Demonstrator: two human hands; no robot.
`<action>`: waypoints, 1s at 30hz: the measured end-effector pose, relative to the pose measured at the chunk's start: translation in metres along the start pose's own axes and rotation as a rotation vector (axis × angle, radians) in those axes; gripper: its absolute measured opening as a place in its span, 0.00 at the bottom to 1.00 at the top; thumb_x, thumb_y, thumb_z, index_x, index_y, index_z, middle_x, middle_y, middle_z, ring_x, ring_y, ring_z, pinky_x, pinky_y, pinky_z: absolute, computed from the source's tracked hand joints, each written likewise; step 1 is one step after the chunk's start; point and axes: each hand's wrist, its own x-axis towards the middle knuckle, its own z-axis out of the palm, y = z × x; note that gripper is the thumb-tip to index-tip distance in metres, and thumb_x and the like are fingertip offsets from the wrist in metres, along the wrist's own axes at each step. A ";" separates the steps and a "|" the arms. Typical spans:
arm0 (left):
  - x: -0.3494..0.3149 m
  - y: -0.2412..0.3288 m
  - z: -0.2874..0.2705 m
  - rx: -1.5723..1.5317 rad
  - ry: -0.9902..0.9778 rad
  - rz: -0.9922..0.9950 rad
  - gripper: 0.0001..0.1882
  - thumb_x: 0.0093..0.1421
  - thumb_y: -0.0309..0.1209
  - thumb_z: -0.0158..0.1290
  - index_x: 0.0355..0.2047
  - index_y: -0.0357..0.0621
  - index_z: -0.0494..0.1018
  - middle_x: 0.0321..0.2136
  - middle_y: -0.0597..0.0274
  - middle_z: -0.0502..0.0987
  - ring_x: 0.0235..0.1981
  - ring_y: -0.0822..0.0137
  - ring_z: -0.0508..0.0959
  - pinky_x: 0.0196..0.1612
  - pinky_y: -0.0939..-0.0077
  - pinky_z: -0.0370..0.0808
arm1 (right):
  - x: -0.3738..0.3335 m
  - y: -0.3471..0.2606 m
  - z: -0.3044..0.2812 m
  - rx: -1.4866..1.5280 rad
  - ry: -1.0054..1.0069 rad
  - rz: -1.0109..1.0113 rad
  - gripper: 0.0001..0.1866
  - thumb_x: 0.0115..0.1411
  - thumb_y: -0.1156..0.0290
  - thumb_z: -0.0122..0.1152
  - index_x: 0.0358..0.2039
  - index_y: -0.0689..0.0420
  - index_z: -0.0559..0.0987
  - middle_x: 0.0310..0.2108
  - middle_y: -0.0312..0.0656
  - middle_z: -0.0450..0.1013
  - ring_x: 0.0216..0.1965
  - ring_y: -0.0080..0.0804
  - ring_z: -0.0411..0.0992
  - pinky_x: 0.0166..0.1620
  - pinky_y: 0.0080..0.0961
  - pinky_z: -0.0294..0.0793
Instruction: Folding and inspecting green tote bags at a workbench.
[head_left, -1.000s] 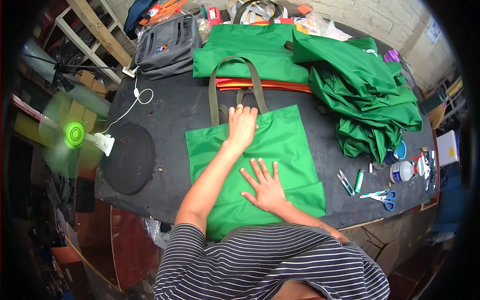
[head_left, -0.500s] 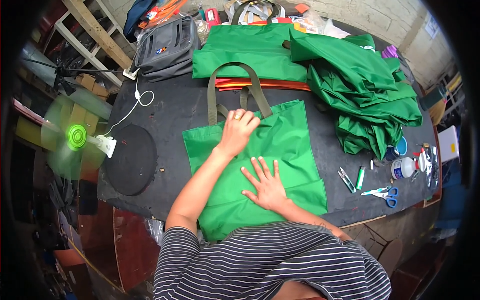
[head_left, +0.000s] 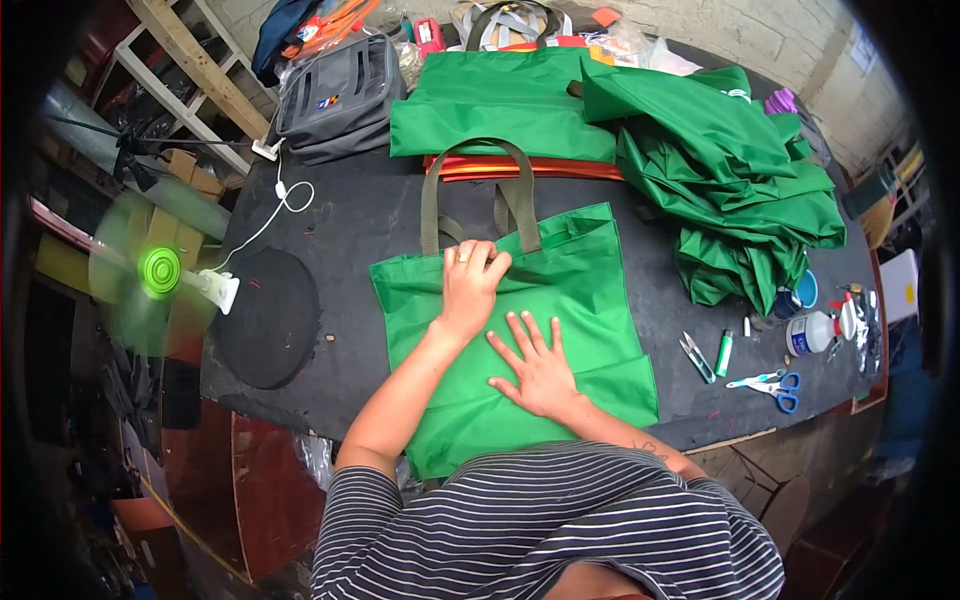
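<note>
A green tote bag (head_left: 590, 320) with dark olive handles (head_left: 430, 190) lies flat on the table in front of me, its handles pointing away. My left hand (head_left: 470, 290) is closed at the bag's top edge, between the handle ends, with its fingers curled on the fabric. Their tips are partly hidden. Spread flat on the middle of the bag, my right hand (head_left: 540, 375) presses on the cloth with its fingers apart.
Beyond the bag, another green bag (head_left: 500, 105) rests on orange-red fabric (head_left: 540, 168). A heap of green bags (head_left: 720, 200) stands at the right. Thread snips (head_left: 697, 357), scissors (head_left: 775, 387) and a white bottle (head_left: 810, 333) lie nearer. A running fan (head_left: 160, 272) and grey backpack (head_left: 340, 100) are left.
My left hand has moved a little toward me at the bag's top edge. The handles have shifted, and the top opening gapes more on the right. My right hand stays flat.
</note>
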 end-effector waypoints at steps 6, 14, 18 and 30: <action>-0.005 0.006 -0.005 0.073 0.078 0.062 0.06 0.48 0.28 0.51 0.30 0.47 0.71 0.34 0.64 0.73 0.38 0.61 0.73 0.39 0.66 0.65 | 0.000 0.000 0.001 0.001 0.035 -0.011 0.37 0.61 0.38 0.38 0.68 0.40 0.52 0.69 0.50 0.42 0.70 0.49 0.37 0.63 0.68 0.34; -0.019 0.008 -0.004 -0.289 0.114 -0.214 0.11 0.49 0.21 0.55 0.35 0.41 0.74 0.38 0.57 0.71 0.37 0.58 0.73 0.41 0.64 0.68 | -0.001 0.000 -0.004 0.069 0.105 -0.035 0.34 0.60 0.44 0.47 0.64 0.43 0.60 0.67 0.51 0.47 0.68 0.50 0.43 0.63 0.65 0.38; -0.017 0.012 -0.007 -0.135 0.152 -0.091 0.08 0.49 0.23 0.55 0.32 0.43 0.74 0.33 0.63 0.72 0.37 0.60 0.72 0.41 0.64 0.66 | 0.016 0.014 -0.031 0.549 0.393 -0.009 0.23 0.57 0.66 0.59 0.54 0.53 0.71 0.61 0.49 0.59 0.57 0.50 0.61 0.58 0.48 0.59; -0.017 0.035 -0.018 0.087 0.303 -0.001 0.07 0.47 0.26 0.57 0.28 0.50 0.76 0.30 0.70 0.73 0.33 0.66 0.72 0.40 0.67 0.64 | 0.100 0.055 -0.126 0.007 0.354 -0.231 0.08 0.39 0.69 0.68 0.23 0.52 0.81 0.37 0.31 0.71 0.42 0.39 0.62 0.45 0.36 0.59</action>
